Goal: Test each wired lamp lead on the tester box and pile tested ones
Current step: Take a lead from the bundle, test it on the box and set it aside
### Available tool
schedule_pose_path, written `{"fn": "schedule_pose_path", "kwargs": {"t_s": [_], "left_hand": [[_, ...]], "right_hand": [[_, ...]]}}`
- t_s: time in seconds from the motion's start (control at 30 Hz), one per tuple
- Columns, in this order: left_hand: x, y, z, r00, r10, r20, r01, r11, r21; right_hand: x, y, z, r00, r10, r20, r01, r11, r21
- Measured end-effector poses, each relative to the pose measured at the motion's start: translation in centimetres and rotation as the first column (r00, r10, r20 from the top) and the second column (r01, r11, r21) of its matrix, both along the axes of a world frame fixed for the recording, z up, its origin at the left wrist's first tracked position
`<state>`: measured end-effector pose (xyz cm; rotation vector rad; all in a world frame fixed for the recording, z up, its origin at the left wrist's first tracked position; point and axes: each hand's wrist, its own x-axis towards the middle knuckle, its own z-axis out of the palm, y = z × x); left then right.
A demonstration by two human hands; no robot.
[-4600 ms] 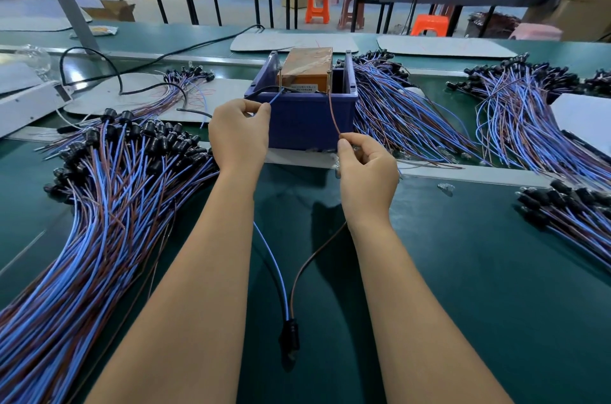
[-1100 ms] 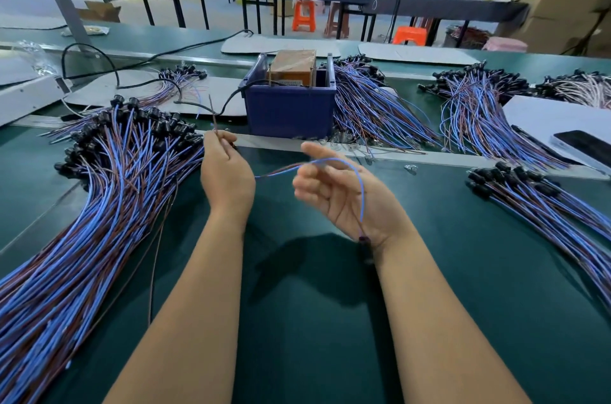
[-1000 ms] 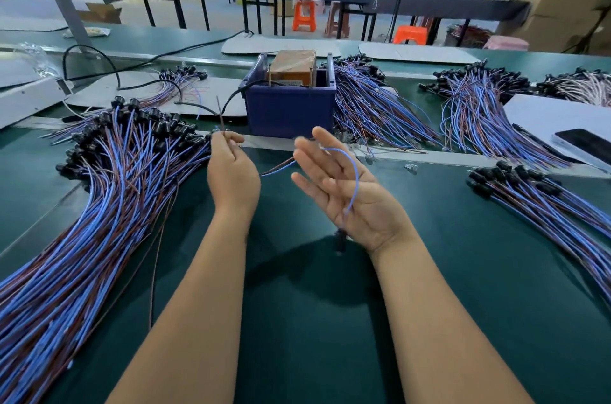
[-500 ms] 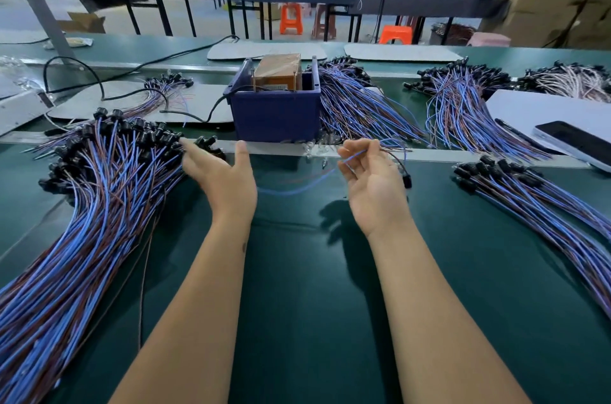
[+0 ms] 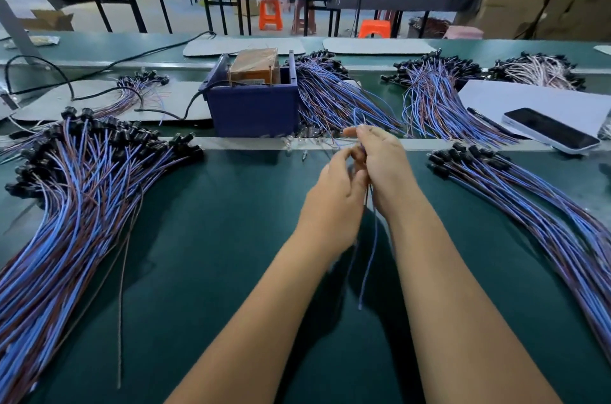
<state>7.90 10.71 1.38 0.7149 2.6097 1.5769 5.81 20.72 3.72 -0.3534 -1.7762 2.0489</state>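
My left hand point(image 5: 334, 195) and my right hand point(image 5: 385, 165) meet just right of the middle of the green table. Both pinch one lamp lead point(image 5: 372, 255), whose blue wire hangs down between my wrists; its lamp end is hidden by my fingers. The tester box point(image 5: 253, 111), a blue bin holding an orange-brown unit point(image 5: 254, 64), stands to the upper left of my hands. A large pile of blue and brown leads point(image 5: 82, 192) with black sockets fans out on the left. Another pile point(image 5: 330, 96) lies right behind my hands.
More lead bundles lie at the right point(image 5: 529, 202) and back right point(image 5: 436, 93). A phone point(image 5: 550, 134) rests on a white sheet point(image 5: 529, 96) at the right. One loose brown wire point(image 5: 124, 271) lies beside the left pile. A black cable point(image 5: 158, 111) runs into the box.
My left hand has left the big left pile and swung right to join my right hand. Both now pinch a lead, whose wire hangs down instead of stretching across.
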Motion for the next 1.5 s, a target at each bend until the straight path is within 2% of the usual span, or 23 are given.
{"fn": "schedule_pose_path", "kwargs": {"t_s": [0.13, 0.2, 0.3, 0.4, 0.47, 0.53, 0.6, 0.7, 0.77, 0.83, 0.9, 1.0, 1.07, 1.13, 1.2, 1.3, 1.33, 1.4, 1.5], "left_hand": [[2.3, 3.6, 0.4, 0.980, -0.130, 0.147, 0.129, 0.991, 0.020], [3.5, 5.5, 0.7, 0.971, -0.184, 0.153, 0.174, 0.982, 0.075], [5.2, 8.1, 0.9, 0.956, -0.257, 0.142, 0.236, 0.960, 0.153], [6.7, 10.0, 0.5, 0.935, -0.328, 0.137, 0.318, 0.944, 0.091], [7.5, 10.8, -0.1, 0.913, -0.377, 0.155, 0.378, 0.926, 0.023], [7.9, 11.2, -0.8, 0.898, -0.408, 0.163, 0.419, 0.907, -0.040], [7.9, 11.2, -1.1, 0.896, -0.409, 0.176, 0.425, 0.902, -0.069], [7.1, 10.7, -1.0, 0.912, -0.375, 0.168, 0.388, 0.920, -0.057], [6.2, 9.7, -0.9, 0.931, -0.332, 0.153, 0.343, 0.938, -0.052], [4.9, 8.1, -0.9, 0.953, -0.268, 0.141, 0.277, 0.960, -0.050], [3.5, 6.0, -0.7, 0.980, -0.161, 0.118, 0.166, 0.985, -0.037], [1.1, 1.7, -0.4, 0.997, 0.031, 0.064, -0.027, 0.998, -0.053], [-0.6, -1.8, -0.5, 0.990, 0.143, 0.008, -0.141, 0.984, -0.112], [-2.1, -5.3, -0.9, 0.967, 0.247, -0.057, -0.254, 0.950, -0.180], [-3.2, -8.5, -1.2, 0.931, 0.341, -0.132, -0.363, 0.905, -0.221], [-4.7, -12.2, -1.5, 0.818, 0.498, -0.287, -0.564, 0.792, -0.235], [-5.1, -12.9, -1.4, 0.782, 0.551, -0.292, -0.617, 0.752, -0.233], [-5.8, -13.9, -1.1, 0.743, 0.636, -0.210, -0.669, 0.691, -0.273], [-6.8, -14.6, -0.8, 0.714, 0.692, -0.103, -0.673, 0.639, -0.374]], "right_hand": [[2.4, 3.6, 1.6, 1.000, 0.008, 0.019, -0.012, 0.970, 0.241], [3.8, 5.9, 2.4, 1.000, -0.003, 0.003, 0.002, 0.944, 0.330], [6.4, 10.1, 3.7, 1.000, 0.005, -0.003, -0.004, 0.928, 0.371], [9.0, 14.9, 4.2, 0.984, -0.149, 0.098, 0.077, 0.851, 0.520], [10.4, 17.7, 3.4, 0.924, -0.289, 0.250, 0.066, 0.764, 0.642], [11.4, 19.6, 2.1, 0.838, -0.371, 0.401, -0.019, 0.713, 0.701], [12.1, 20.5, 0.8, 0.742, -0.469, 0.479, -0.093, 0.636, 0.766], [12.3, 19.4, 0.4, 0.589, -0.693, 0.416, -0.111, 0.440, 0.891], [11.5, 17.7, 0.6, 0.551, -0.774, 0.311, -0.079, 0.323, 0.943], [9.9, 14.8, 0.7, 0.612, -0.761, 0.215, -0.015, 0.260, 0.965], [7.8, 10.8, 0.5, 0.729, -0.666, 0.158, 0.028, 0.259, 0.966], [4.4, 3.4, -0.8, 0.898, -0.413, 0.153, 0.010, 0.367, 0.930], [2.8, -1.3, -2.0, 0.957, -0.235, 0.172, -0.046, 0.460, 0.887], [1.3, -4.9, -3.2, 0.961, -0.169, 0.218, -0.118, 0.461, 0.880], [0.2, -7.0, -4.0, 0.949, -0.195, 0.246, -0.161, 0.370, 0.915], [-0.7, -8.3, -4.3, 0.953, -0.193, 0.233, -0.157, 0.345, 0.926], [-0.7, -8.3, -4.4, 0.956, -0.181, 0.231, -0.162, 0.334, 0.929], [-0.6, -8.0, -4.7, 0.961, -0.146, 0.234, -0.179, 0.314, 0.933], [-0.4, -7.5, -4.8, 0.967, -0.109, 0.232, -0.183, 0.344, 0.921]]}}
